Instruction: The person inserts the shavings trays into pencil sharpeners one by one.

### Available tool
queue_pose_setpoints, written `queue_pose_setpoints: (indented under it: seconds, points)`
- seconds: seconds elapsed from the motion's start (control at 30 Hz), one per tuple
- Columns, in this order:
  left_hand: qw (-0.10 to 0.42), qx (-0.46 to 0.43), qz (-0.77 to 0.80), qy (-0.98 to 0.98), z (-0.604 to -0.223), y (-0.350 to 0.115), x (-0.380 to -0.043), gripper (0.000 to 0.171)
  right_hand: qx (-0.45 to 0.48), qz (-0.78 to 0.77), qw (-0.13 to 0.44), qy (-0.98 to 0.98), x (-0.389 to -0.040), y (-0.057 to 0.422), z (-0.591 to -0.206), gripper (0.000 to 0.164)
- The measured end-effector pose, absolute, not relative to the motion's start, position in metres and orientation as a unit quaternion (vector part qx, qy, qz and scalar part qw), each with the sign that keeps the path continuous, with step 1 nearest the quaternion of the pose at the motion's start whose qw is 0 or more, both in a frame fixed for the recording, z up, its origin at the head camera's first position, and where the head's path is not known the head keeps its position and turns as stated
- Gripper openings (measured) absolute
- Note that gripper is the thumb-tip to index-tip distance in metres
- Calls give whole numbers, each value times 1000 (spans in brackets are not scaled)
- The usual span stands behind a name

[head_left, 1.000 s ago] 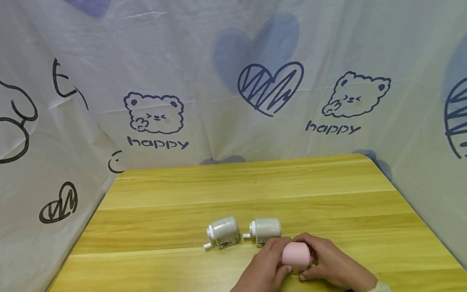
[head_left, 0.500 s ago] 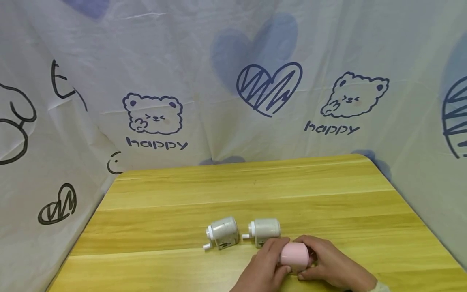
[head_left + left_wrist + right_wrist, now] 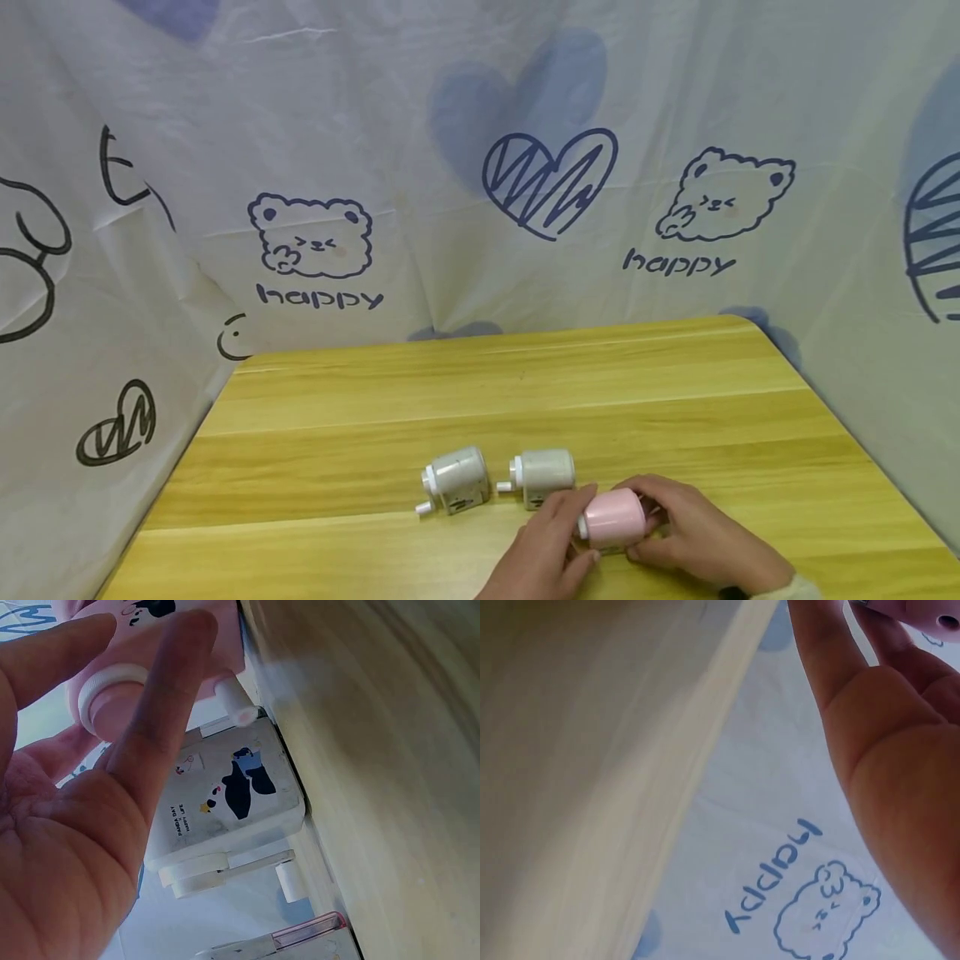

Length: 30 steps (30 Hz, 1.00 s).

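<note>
A pink hand-crank pencil sharpener (image 3: 615, 517) sits between both hands at the front right of the table, its white collar facing left. My left hand (image 3: 543, 542) holds it at the crank end, thumb in front and a finger behind. In the left wrist view, the left hand (image 3: 82, 817) spreads its fingers over the pink sharpener (image 3: 217, 645). The right hand (image 3: 697, 533) grips the opposite end, thumb low and fingers behind. Only a corner of the pink sharpener (image 3: 930, 615) shows beyond the right hand (image 3: 900, 742) in the right wrist view.
Just behind the left hand stands a grey pencil sharpener (image 3: 546, 475) with its crank to the left. Another grey sharpener (image 3: 457, 479) stands left of it, slightly turned. The wooden table (image 3: 337, 433) is enclosed by a printed cloth (image 3: 420, 167).
The pink sharpener has turned and shifted slightly right, and its white collar shows now. My right hand has moved a little right with it. The left hand stays nearly still.
</note>
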<state>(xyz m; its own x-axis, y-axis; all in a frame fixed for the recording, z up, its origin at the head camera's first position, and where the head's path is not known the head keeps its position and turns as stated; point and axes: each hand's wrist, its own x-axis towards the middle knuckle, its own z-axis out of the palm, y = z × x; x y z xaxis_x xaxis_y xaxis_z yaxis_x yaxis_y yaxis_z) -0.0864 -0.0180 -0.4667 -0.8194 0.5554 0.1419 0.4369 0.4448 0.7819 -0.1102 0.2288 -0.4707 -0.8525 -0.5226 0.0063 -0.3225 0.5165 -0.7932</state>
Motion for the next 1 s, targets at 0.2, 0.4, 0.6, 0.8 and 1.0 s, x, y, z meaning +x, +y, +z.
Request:
queue_pose_setpoints:
  seconds: [0.2,0.4,0.6,0.8,1.0]
  points:
    - [78,290,450,841,-469,-16,-85,66,-256,-438,111,854,-111,236,-469,50]
    - [99,263,450,848,-467,-15,-84,70,-238,-440,123,857,-115,244,-470,54]
    - [93,256,415,868,-466,-15,-84,70,-202,-437,116,869,-117,252,-470,60]
    - [115,239,410,873,-464,-14,-86,70,-174,-436,95,878,-120,254,-471,62]
    - [118,243,390,880,-465,-15,-87,70,-114,-432,82,891,-123,255,-473,64]
